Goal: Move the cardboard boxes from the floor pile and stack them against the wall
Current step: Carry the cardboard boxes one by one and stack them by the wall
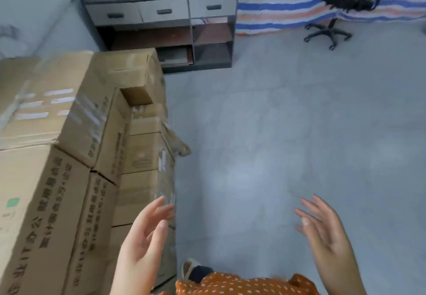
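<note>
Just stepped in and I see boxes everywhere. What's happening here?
A person is stacking cardboard boxes along the wall on the left. Right now both hands are empty: the left hand is open beside the stack, and the right hand is open over the bare grey floor. A dark shelf unit and an office chair stand farther back. No box is being carried.

Left hand: bare, empty, fingers loosely spread, palm turned toward the right hand. Right hand: bare, empty, fingers spread, palm facing left, well apart from its partner, at similar height.
</note>
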Motion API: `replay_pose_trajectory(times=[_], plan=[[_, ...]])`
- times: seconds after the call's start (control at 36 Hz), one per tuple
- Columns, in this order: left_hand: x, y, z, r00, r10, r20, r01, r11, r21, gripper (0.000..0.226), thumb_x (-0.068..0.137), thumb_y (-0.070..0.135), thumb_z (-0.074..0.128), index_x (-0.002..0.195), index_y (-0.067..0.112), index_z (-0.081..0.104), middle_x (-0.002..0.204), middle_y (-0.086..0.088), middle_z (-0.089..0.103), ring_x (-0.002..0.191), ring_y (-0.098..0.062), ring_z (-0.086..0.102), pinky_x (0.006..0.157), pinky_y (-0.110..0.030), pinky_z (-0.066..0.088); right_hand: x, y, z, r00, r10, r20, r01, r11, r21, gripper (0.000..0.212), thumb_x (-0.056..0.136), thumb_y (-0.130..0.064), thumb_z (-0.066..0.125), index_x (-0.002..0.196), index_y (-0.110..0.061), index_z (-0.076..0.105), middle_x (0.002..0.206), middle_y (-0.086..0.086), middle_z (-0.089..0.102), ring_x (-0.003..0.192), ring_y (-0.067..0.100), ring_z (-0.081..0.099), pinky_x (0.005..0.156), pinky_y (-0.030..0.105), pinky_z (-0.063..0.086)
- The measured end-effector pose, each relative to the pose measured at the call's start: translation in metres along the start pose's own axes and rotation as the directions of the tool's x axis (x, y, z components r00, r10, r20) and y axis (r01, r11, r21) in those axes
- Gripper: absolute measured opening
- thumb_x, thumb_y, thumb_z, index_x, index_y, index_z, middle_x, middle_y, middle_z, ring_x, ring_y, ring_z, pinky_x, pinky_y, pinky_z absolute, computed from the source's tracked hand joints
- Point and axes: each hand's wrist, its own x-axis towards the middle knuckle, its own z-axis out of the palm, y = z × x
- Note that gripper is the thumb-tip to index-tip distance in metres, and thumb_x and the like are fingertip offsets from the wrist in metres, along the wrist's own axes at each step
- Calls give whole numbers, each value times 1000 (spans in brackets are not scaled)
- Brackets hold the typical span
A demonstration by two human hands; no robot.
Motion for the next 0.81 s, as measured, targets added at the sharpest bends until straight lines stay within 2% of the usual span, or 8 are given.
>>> replay_pose_trajectory(times=[0.06,0.14,0.25,0.33,0.44,0.61,0.75,0.81], plan=[[1,6,34,999,31,44,-31,1000,-3,47,75,49,57,116,29,62,108,7,71,100,-8,67,92,-32,49,-5,3,-35,996,21,-88,-21,1000,4,43,72,-57,61,113,-46,56,119,-25,62,108,4,63,87,28,52],[-4,13,90,989,54,135,-50,998,-32,31,86,37,62,116,27,62,107,5,71,98,-9,68,92,-35,49,-12,10,-90,981,52,-189,-55,998,-13,42,74,-33,54,115,-41,51,114,-29,62,105,2,63,87,27,53],[-20,25,166,960,109,256,-100,994,-50,32,80,31,58,112,32,65,104,5,72,95,-11,69,91,-34,50,-18,18,-160,939,73,-337,-74,997,9,45,71,-48,59,115,-39,52,111,-28,64,102,3,64,84,29,53],[-31,30,219,922,144,360,-138,990,-41,33,72,45,57,103,54,65,106,6,71,96,-12,68,91,-33,50,-21,27,-209,904,96,-416,-100,995,12,43,72,-45,57,115,-42,52,112,-29,63,101,1,64,86,33,52],[-40,32,279,882,142,450,-130,990,-57,34,68,50,55,101,55,65,107,4,71,97,-14,68,91,-39,50,-25,39,-264,849,104,-518,-108,994,22,48,72,-57,58,117,-42,52,115,-27,62,103,0,63,86,32,52],[-38,47,346,811,142,567,-163,987,-15,34,69,50,54,101,56,63,107,6,71,98,-13,68,91,-36,50,-25,54,-314,781,159,-604,-157,986,56,37,89,-17,53,116,-42,51,112,-30,63,101,1,64,86,32,52],[-22,56,391,774,115,622,-172,985,32,33,67,54,51,98,59,62,106,11,71,97,-9,68,90,-33,50,-7,62,-331,731,214,-648,-198,975,98,38,85,-23,55,118,-41,52,115,-28,63,101,1,65,86,35,51],[-11,58,410,766,104,635,-172,984,46,32,66,53,51,96,60,62,105,12,71,96,-8,68,90,-33,49,6,64,-338,720,232,-654,-218,970,104,39,89,-15,55,119,-41,51,116,-28,62,102,0,64,87,33,51]])
